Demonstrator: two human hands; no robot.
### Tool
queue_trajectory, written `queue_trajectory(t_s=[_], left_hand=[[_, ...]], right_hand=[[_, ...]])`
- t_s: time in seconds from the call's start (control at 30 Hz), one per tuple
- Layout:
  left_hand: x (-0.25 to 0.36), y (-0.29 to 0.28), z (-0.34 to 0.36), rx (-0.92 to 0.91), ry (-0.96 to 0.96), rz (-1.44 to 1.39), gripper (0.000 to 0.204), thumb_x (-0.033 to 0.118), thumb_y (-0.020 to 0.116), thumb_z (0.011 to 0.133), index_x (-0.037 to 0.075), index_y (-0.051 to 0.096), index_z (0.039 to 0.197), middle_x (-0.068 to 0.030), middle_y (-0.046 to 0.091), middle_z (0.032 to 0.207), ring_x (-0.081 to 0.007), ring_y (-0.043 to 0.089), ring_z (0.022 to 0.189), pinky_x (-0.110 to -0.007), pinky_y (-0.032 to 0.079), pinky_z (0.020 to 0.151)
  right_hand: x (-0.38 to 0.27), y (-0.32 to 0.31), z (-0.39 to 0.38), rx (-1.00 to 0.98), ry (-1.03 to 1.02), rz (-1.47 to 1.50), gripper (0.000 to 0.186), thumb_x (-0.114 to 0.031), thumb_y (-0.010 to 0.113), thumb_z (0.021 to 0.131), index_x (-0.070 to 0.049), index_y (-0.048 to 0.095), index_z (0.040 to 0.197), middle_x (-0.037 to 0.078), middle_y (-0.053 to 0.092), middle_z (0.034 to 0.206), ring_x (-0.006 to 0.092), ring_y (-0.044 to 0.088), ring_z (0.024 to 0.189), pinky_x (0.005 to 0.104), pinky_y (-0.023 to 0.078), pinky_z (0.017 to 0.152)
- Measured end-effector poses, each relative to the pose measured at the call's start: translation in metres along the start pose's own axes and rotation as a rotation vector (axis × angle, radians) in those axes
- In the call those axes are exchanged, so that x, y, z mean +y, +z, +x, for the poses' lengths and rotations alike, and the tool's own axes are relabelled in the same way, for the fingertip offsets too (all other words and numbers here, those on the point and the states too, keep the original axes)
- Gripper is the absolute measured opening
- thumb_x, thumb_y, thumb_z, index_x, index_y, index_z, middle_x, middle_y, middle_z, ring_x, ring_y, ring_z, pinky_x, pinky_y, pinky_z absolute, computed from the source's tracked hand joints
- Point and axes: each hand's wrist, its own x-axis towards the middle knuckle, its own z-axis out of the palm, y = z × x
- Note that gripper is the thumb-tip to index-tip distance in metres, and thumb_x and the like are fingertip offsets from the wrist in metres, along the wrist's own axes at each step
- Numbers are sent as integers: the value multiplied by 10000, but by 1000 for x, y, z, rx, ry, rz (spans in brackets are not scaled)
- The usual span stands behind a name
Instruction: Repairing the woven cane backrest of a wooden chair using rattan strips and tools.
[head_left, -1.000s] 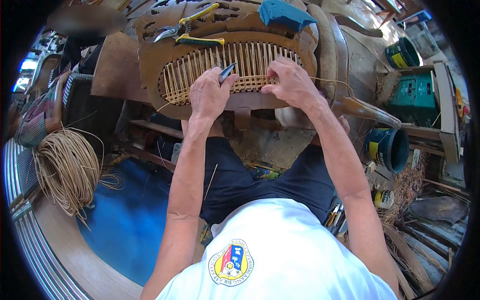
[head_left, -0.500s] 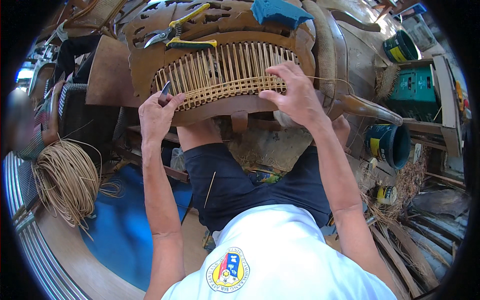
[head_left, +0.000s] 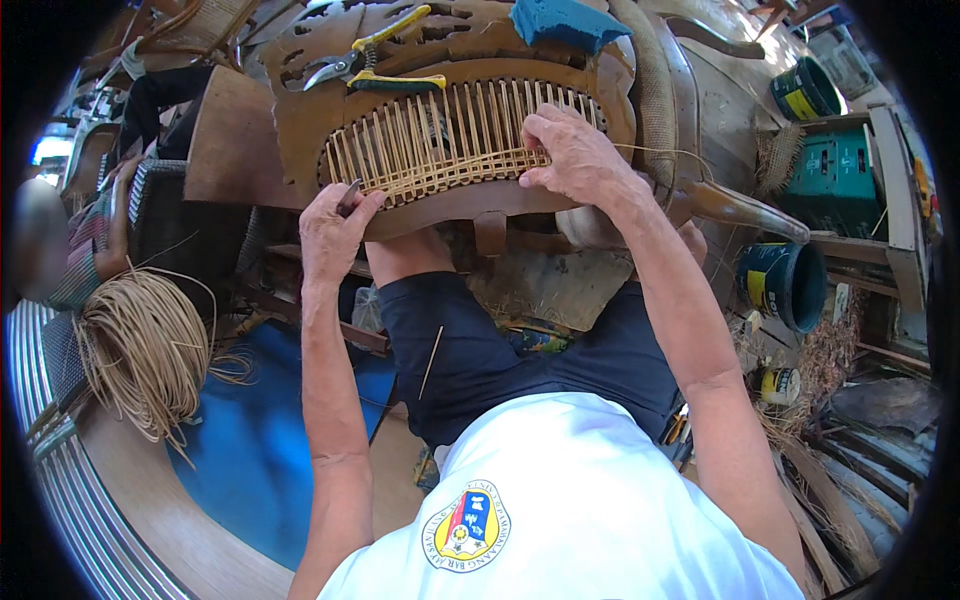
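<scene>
A curved wooden chair frame holds upright rattan strips (head_left: 455, 115), with a band of woven rattan (head_left: 450, 175) along its lower edge. My left hand (head_left: 335, 225) is at the left end of this band, closed on a small pointed metal tool (head_left: 350, 195) whose tip pokes up past the thumb. At the right part of the weave, my right hand (head_left: 580, 160) bends its fingers over the strips, and its thumb presses lower down on the band. What lies under those fingertips is partly hidden. A thin rattan strand (head_left: 665, 152) trails out to the right of that hand.
Yellow-handled pruning shears (head_left: 385, 60) and a blue cloth or sponge (head_left: 570, 25) lie on the carved wood above. A rattan coil (head_left: 145, 345) hangs at left, near a seated person (head_left: 90, 230). Buckets (head_left: 785, 285) and a green crate (head_left: 835, 180) stand right.
My right hand has moved slightly up and left, its fingers closing in from a wider spread onto the strips. The tool in my left hand has tilted, showing less blade. The view has shifted slightly.
</scene>
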Motion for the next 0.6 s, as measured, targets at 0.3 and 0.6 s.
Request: queue_trajectory(t_s=[0.3,0.6], left_hand=[[40,-46,-29,137,66,205,199,171,765,947,-23,722,965,-113,656,845,-234,606,720,-356,506,728],[115,-78,-51,189,55,386,263,225,763,982,-16,683,914,-1,523,747,-85,429,646,-280,387,596]], right_hand=[[-57,56,-51,448,-119,50,525,-280,784,886,-37,594,1312,172,546,1335,370,516,1273,472,416,1094],[-89,32,19,149,-388,496,227,-220,649,980,-36,703,1100,164,711,997,351,686,968,439,535,877]])
